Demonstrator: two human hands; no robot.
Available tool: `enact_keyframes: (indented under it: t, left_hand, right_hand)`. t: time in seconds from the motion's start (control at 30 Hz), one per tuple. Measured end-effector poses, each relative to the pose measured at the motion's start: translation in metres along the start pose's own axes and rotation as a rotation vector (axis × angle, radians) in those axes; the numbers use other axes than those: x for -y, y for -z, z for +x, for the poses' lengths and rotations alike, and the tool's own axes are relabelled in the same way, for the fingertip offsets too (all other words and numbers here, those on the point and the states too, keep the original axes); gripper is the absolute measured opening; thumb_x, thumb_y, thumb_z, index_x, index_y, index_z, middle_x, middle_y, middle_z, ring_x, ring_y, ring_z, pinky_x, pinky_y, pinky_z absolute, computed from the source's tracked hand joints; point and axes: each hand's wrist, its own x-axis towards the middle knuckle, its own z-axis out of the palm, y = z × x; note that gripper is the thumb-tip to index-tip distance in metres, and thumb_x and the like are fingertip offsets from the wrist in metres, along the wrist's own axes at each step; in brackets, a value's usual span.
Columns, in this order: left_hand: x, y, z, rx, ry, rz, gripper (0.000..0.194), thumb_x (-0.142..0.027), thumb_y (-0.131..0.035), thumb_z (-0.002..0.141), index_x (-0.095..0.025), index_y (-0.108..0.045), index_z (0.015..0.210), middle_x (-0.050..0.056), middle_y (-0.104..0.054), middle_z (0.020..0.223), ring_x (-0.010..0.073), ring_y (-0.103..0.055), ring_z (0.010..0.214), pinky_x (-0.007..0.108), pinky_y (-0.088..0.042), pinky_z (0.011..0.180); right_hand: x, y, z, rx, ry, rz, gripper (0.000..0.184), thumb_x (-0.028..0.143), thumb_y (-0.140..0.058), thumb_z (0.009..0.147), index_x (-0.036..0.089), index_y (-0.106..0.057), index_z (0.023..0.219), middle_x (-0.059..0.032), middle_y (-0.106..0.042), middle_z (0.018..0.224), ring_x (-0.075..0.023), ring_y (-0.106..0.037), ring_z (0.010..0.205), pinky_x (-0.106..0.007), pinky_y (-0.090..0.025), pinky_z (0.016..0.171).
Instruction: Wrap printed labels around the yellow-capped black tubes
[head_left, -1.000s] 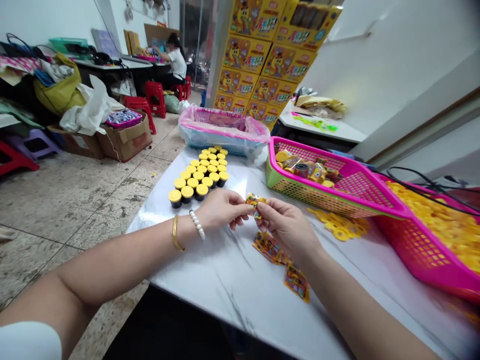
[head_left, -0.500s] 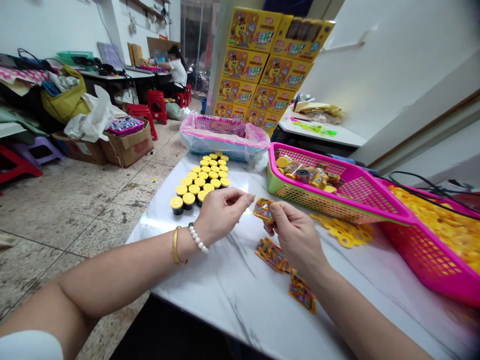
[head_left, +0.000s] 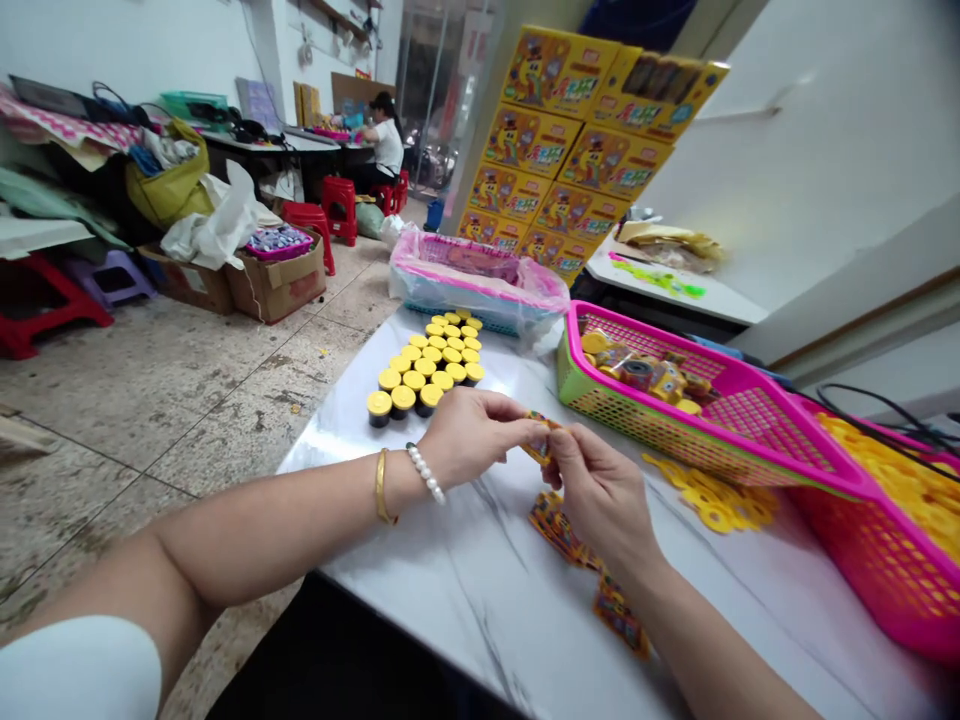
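A small orange printed packet (head_left: 537, 447) is held up over the table between both my hands. My left hand (head_left: 474, 437), with a gold bangle and a bead bracelet at the wrist, pinches its left end. From the other side, the thumb and fingers of my right hand (head_left: 604, 490) grip the packet and hide part of it. Under my right hand lies a spread of similar packets (head_left: 556, 528), partly covered by the forearm. Beyond my left hand stand rows of small black tubs with yellow lids (head_left: 403, 398). Flat yellow ring-shaped pieces (head_left: 709, 503) lie to the right.
A pink and green basket (head_left: 675, 440) holds wrapped pieces; a pink basket (head_left: 874, 560) beside it holds yellow parts. A plastic-lined basket (head_left: 480, 290) sits at the table's far end, before stacked yellow boxes (head_left: 529, 140). Another person (head_left: 388, 145) sits in the background.
My left hand has moved right, from beside the packet to pinching its end. My right hand keeps its grip. The whole view has shifted slightly, with the scene now further right.
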Motion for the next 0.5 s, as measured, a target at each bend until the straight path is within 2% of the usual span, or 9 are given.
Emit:
enact_keyframes:
  t: [0.1, 0.17, 0.2, 0.3, 0.37, 0.43, 0.5]
  left_hand:
    - [-0.002, -0.002, -0.006, 0.042, 0.056, -0.141, 0.011, -0.02, -0.073, 0.082, -0.014, -0.067, 0.074, -0.002, -0.064, 0.06, 0.0055, -0.045, 0.038, 0.02, -0.035, 0.039]
    - [0.0, -0.005, -0.016, 0.175, -0.017, -0.187, 0.008, -0.017, -0.071, 0.083, -0.016, -0.067, 0.075, -0.003, -0.064, 0.059, 0.006, -0.049, 0.04, 0.019, -0.04, 0.043]
    - [0.002, -0.007, -0.022, 0.304, -0.079, -0.182, 0.007, -0.015, -0.073, 0.081, -0.016, -0.069, 0.076, -0.003, -0.065, 0.06, 0.0062, -0.052, 0.044, 0.019, -0.045, 0.049]
    - [0.012, -0.012, -0.034, 0.774, -0.196, -0.093, 0.013, -0.009, -0.083, 0.069, -0.019, -0.074, 0.068, -0.003, -0.069, 0.064, 0.0085, -0.059, 0.056, 0.019, -0.053, 0.066]
    - [0.019, -0.014, -0.035, 0.938, -0.198, -0.072, 0.015, -0.009, -0.084, 0.067, -0.021, -0.075, 0.062, -0.003, -0.07, 0.064, 0.0108, -0.063, 0.061, 0.019, -0.054, 0.07]
    - [0.021, -0.014, -0.031, 0.954, -0.192, -0.097, 0.014, -0.01, -0.081, 0.07, -0.021, -0.076, 0.063, -0.002, -0.072, 0.068, 0.0127, -0.066, 0.066, 0.019, -0.054, 0.071]
    - [0.017, -0.01, -0.026, 0.828, -0.191, -0.116, 0.01, -0.012, -0.083, 0.069, -0.02, -0.078, 0.066, 0.0, -0.074, 0.072, 0.0142, -0.067, 0.068, 0.02, -0.054, 0.067]
  right_hand:
    - [-0.007, 0.002, 0.011, -0.059, -0.107, 0.189, 0.05, 0.068, -0.055, 0.091, 0.022, -0.063, 0.071, 0.0001, -0.057, 0.058, -0.0146, -0.049, 0.05, -0.027, -0.041, 0.047]
    - [-0.01, 0.001, 0.02, -0.085, -0.135, 0.176, 0.048, 0.067, -0.057, 0.09, 0.022, -0.065, 0.075, -0.0003, -0.057, 0.059, -0.0159, -0.051, 0.051, -0.028, -0.041, 0.047]
    - [-0.01, -0.001, 0.024, -0.085, -0.107, 0.106, 0.044, 0.063, -0.06, 0.089, 0.022, -0.067, 0.077, -0.0005, -0.058, 0.06, -0.0163, -0.052, 0.052, -0.029, -0.041, 0.048]
    - [-0.007, -0.015, 0.032, -0.01, 0.156, -0.191, 0.026, 0.046, -0.064, 0.091, 0.022, -0.073, 0.091, -0.0008, -0.061, 0.067, -0.0153, -0.053, 0.057, -0.029, -0.044, 0.055]
    - [-0.004, -0.03, 0.037, 0.078, 0.397, -0.377, 0.027, 0.041, -0.061, 0.094, 0.022, -0.075, 0.107, -0.002, -0.062, 0.073, -0.0149, -0.053, 0.058, -0.029, -0.045, 0.058]
    - [-0.003, -0.046, 0.043, 0.144, 0.594, -0.563, 0.037, 0.042, -0.06, 0.095, 0.023, -0.071, 0.124, -0.0049, -0.064, 0.081, -0.017, -0.056, 0.066, -0.03, -0.045, 0.059]
    - [-0.004, -0.059, 0.051, 0.196, 0.713, -0.712, 0.043, 0.045, -0.062, 0.093, 0.023, -0.069, 0.129, -0.0087, -0.065, 0.091, -0.0207, -0.059, 0.077, -0.03, -0.046, 0.06]
